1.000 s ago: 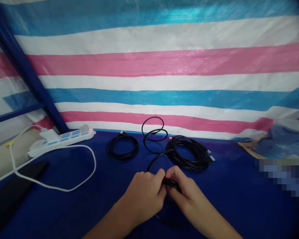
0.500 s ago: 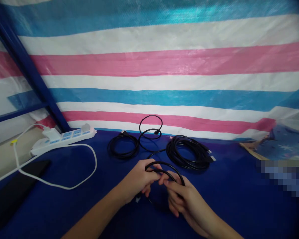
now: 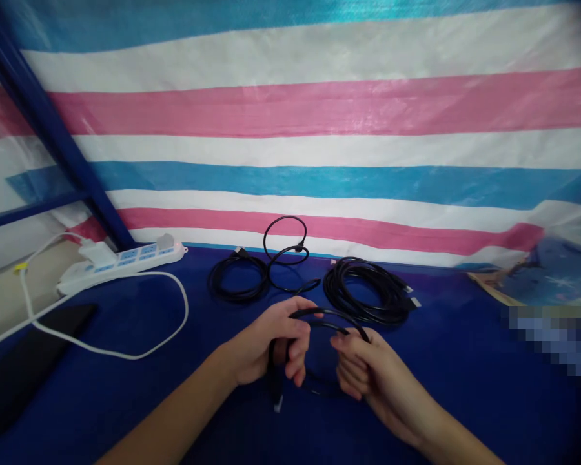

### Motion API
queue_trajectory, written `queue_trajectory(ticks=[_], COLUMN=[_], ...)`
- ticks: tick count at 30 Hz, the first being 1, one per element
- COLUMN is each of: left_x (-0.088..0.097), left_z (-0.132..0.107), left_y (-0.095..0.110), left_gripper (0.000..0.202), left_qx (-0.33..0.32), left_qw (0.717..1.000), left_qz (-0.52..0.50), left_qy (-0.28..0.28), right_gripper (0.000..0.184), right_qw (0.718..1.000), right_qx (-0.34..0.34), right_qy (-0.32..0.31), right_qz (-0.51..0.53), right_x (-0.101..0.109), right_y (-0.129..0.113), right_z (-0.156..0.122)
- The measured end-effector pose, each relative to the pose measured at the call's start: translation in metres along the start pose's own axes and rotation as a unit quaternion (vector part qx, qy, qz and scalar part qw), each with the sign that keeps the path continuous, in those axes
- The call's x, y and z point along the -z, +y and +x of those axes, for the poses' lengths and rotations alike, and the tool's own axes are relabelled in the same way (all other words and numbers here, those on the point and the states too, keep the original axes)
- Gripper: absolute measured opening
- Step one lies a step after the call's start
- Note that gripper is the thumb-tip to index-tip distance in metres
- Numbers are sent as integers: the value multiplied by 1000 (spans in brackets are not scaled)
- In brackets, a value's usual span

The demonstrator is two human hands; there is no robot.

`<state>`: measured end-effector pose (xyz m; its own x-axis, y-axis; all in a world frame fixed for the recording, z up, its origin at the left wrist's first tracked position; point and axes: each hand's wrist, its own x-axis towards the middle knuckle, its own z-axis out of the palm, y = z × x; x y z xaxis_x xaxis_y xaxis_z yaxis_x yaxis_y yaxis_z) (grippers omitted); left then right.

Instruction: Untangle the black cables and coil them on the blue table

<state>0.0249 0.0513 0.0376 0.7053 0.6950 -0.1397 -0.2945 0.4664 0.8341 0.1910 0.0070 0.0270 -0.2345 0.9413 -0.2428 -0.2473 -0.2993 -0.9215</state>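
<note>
A black cable curves in loops between my two hands, above the blue table. My left hand is closed round one side of the loops, and an end with a metal plug hangs below it. On the other side my right hand pinches the cable between thumb and fingers. Just beyond my hands lie a small coiled black cable and a thicker coiled black cable with metal plugs at its right. Between these coils, a loose black cable makes a loop that rises against the striped sheet.
A white power strip with a plugged-in adapter sits at the back left. Its white cable loops over the table. A flat black object lies at the left. Behind stands a striped plastic sheet.
My hands have moved apart, with the right hand shifting right and the cable loops stretched wider between them. The plug end below my left hand shows more clearly. The view has tilted slightly down.
</note>
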Motion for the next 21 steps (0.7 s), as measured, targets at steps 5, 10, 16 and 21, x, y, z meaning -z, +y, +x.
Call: queue_trajectory(ticks=[5,10,16,21], left_x=[-1,0,-2,-10], left_z=[-4,-7,-4,0], left_y=[7,11,1,-2], left_gripper=[32,21,27,33], left_qx=[118,79,-52,-111], left_qw=[989,991,996,982], left_qz=[75,107,25,-42], left_qy=[-43,-36,66,148], right_gripper=[15,18,23,56], right_qw=[993,992,990,974], right_qx=[-23,-16,55,106], right_qy=[-35,-67,-127,-194], right_qz=[-109,-110,-4,-43], right_x=[5,-8,-14,-11], right_y=[-1,4,0,13], right_z=[0,-7,-19,-12])
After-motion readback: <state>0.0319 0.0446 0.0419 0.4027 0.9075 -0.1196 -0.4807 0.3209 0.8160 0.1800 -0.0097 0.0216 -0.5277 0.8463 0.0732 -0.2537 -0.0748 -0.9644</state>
